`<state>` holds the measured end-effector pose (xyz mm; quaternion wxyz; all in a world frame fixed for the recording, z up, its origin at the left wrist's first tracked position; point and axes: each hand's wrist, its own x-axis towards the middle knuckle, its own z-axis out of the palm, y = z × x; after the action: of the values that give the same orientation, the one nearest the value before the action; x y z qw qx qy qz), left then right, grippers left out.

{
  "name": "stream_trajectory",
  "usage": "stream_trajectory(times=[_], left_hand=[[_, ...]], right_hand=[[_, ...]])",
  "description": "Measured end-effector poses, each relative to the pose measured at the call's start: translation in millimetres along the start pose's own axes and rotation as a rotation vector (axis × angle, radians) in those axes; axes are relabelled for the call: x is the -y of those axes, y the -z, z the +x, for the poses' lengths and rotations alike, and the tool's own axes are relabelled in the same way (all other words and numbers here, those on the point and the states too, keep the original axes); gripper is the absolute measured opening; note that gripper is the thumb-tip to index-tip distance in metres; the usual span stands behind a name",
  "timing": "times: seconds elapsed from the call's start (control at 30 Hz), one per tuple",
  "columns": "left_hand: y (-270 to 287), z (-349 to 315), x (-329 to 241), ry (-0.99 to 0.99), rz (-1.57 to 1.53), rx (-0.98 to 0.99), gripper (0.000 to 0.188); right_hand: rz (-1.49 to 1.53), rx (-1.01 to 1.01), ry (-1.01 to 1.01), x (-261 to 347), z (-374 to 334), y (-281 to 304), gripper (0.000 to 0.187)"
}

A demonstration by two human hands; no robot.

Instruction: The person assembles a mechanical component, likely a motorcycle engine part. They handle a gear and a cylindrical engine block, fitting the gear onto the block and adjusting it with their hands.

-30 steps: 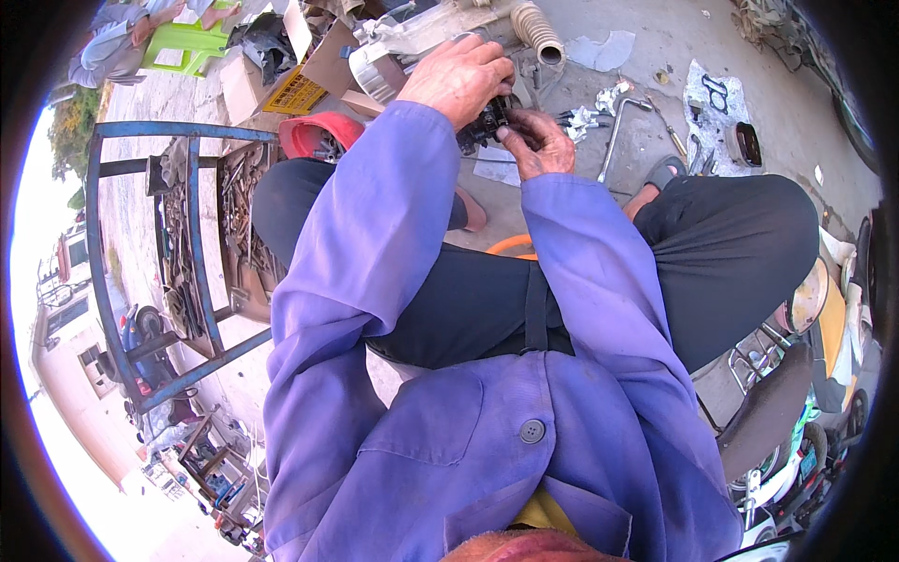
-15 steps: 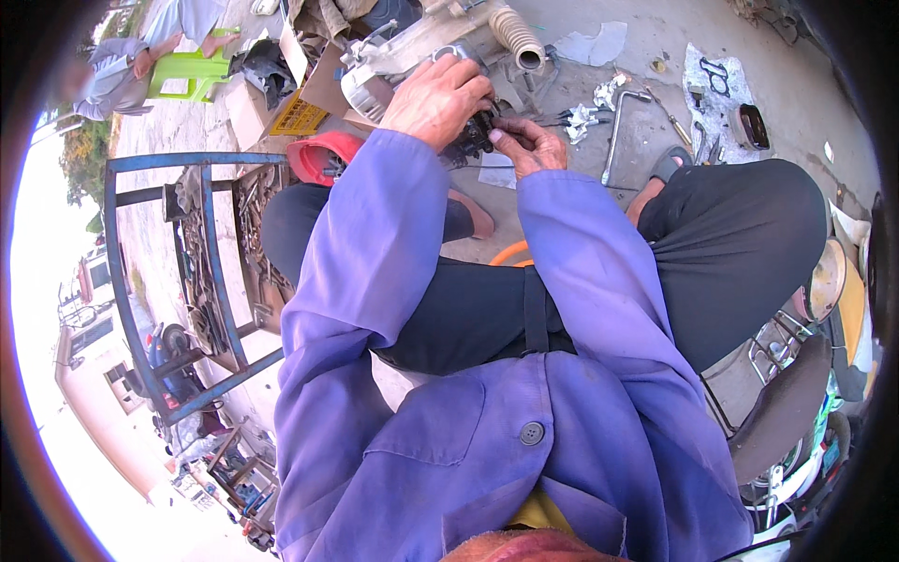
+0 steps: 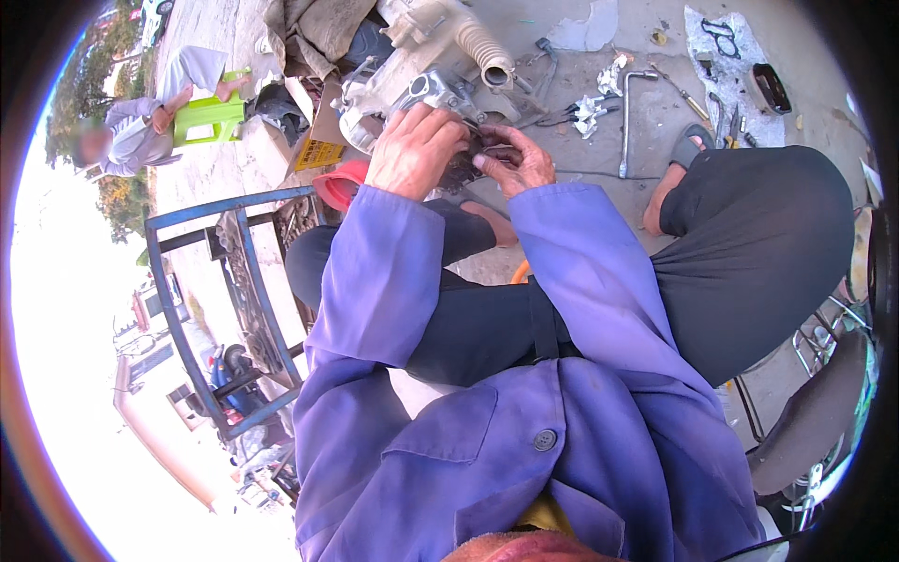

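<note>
A greyish scooter engine [image 3: 373, 105] lies on the ground ahead of me, with a round metal port [image 3: 427, 86] facing up. My left hand [image 3: 412, 155] is closed, its fingers bent over a dark, greasy mechanical part [image 3: 459, 171] just nearer than that port. Close beside it on the right, my right hand [image 3: 515, 161] is closed too, thumb and fingers pinched at the same part. Its fingertips are blackened. Whatever small piece sits between them is hidden. A ribbed hose [image 3: 482, 54] curves off the engine beyond my hands.
On the right lie an L-shaped wrench [image 3: 626, 126], crumpled white paper [image 3: 588, 114], a gasket [image 3: 719, 39] and a dark oval part [image 3: 771, 89]. Leftward are a red container [image 3: 339, 185], a blue metal frame [image 3: 178, 318], a cardboard box [image 3: 314, 126] and a person near a green chair [image 3: 208, 120].
The view has shifted slightly. My left hand has drawn back toward me, uncovering the round port. The fingers of my right hand have shifted and moved closer to my left hand.
</note>
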<state>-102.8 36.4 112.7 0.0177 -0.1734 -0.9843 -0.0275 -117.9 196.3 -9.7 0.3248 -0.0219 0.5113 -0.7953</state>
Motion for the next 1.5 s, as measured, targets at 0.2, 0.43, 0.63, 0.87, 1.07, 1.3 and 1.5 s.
stream_trajectory(times=[0.2,0.43,0.63,0.87,1.07,1.3,1.5], left_hand=[[6.9,6.6,-4.5,-0.005,-0.02,0.026,0.02],[12.2,9.8,-2.8,-0.034,0.034,0.061,0.023],[18.7,15.8,-10.9,-0.021,-0.005,0.102,0.024],[20.4,12.2,-22.4,0.057,-0.029,0.116,0.03],[16.5,7.2,-32.7,0.183,0.004,0.018,0.033],[10.5,5.2,-36.3,0.405,0.076,-0.053,0.027],[6.1,11.5,-42.2,0.622,0.165,-0.106,0.023]], right_hand=[[-0.066,-0.004,0.061,-1.0,1.8,1.0,0.047],[-0.24,0.067,0.225,8.9,-0.3,5.8,0.046],[-0.246,0.092,0.256,5.4,2.8,4.8,0.045],[-0.318,0.038,0.294,1.8,3.0,6.2,0.036],[-0.219,0.05,0.19,2.8,2.0,3.7,0.03],[-0.171,0.071,0.196,-0.8,3.7,3.6,0.027],[-0.215,0.076,0.202,5.9,4.2,6.0,0.026]])
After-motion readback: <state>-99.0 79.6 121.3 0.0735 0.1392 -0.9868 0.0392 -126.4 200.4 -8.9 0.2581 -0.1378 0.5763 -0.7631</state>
